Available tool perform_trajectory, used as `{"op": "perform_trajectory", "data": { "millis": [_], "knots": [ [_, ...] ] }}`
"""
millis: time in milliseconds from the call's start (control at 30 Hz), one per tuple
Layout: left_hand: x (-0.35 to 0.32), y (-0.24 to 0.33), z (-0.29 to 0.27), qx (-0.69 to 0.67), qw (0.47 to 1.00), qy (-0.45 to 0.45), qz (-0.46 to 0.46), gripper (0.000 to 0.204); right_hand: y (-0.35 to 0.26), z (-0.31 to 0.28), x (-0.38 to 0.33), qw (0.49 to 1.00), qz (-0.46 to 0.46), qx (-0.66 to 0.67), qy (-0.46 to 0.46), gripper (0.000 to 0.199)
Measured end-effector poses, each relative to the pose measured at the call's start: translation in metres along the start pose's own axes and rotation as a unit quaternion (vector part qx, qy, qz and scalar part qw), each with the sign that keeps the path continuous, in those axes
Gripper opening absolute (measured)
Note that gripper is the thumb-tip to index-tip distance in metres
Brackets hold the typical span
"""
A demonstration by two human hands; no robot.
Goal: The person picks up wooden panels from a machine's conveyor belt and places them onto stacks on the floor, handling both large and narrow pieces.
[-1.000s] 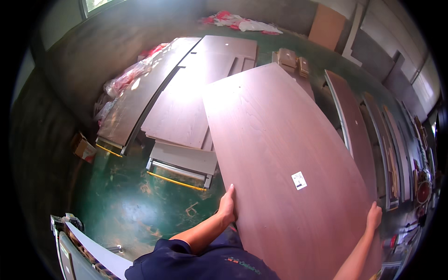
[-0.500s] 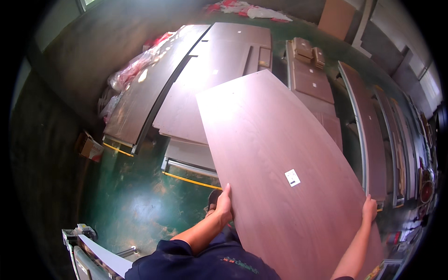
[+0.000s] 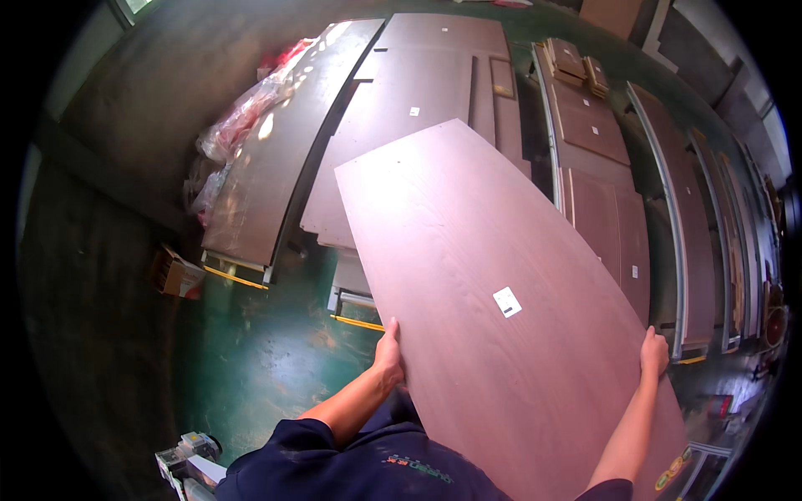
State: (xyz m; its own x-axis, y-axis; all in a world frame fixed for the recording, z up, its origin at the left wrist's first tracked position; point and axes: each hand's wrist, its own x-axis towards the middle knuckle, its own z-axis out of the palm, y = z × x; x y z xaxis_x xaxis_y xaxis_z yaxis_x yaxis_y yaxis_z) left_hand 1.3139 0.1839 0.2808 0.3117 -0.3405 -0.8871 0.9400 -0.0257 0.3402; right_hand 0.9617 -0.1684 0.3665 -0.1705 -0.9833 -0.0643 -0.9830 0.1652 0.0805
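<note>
A large brown wood-grain panel (image 3: 468,242) is held up in front of me, its far end reaching over the stacks ahead. Stuck near its middle is a small white label (image 3: 507,302). My left hand (image 3: 389,355) grips the left edge, thumb on the upper face and the other fingers hidden beneath. On the opposite edge, my right hand (image 3: 654,352) is closed the same way, its fingers partly out of sight. The panel hides part of the stack behind it and my lower body.
Ahead lies a stack of similar panels (image 3: 393,125), with a long panel-topped rack (image 3: 276,167) to its left. More panel racks (image 3: 681,192) line the right side. A cardboard box (image 3: 174,271) sits on the green floor (image 3: 251,359). Machine parts (image 3: 188,461) stand at lower left.
The panel's far end and both hands have shifted slightly left in view. The surrounding racks have slid rightward as my view turned. Both hands keep their grip.
</note>
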Motion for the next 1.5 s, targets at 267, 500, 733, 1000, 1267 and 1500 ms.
{"op": "perform_trajectory", "data": {
  "millis": [267,500,733,1000,1267,1500],
  "knots": [
    [0.012,0.042,-0.005,0.029,0.999,-0.018,0.042,0.058,-0.012,0.016,-0.026,0.999,0.029,0.036,-0.011,0.053],
    [0.061,0.091,-0.024,0.057,0.996,-0.051,0.054,0.056,-0.038,0.026,-0.066,0.995,0.094,0.035,-0.01,0.053],
    [0.106,0.178,-0.028,0.105,0.993,-0.049,0.015,0.057,-0.094,0.041,-0.102,0.989,0.139,0.04,-0.008,0.054],
    [0.161,0.25,-0.037,0.145,0.988,-0.042,0.02,0.057,-0.173,0.058,-0.126,0.987,0.155,0.046,-0.019,0.053],
    [0.203,0.28,-0.049,0.145,0.988,-0.055,0.024,0.06,-0.214,0.075,-0.13,0.986,0.162,0.04,-0.026,0.053],
    [0.213,0.292,-0.063,0.151,0.988,-0.041,0.007,0.06,-0.227,0.088,-0.147,0.984,0.175,0.032,-0.028,0.055]
  ]
}}
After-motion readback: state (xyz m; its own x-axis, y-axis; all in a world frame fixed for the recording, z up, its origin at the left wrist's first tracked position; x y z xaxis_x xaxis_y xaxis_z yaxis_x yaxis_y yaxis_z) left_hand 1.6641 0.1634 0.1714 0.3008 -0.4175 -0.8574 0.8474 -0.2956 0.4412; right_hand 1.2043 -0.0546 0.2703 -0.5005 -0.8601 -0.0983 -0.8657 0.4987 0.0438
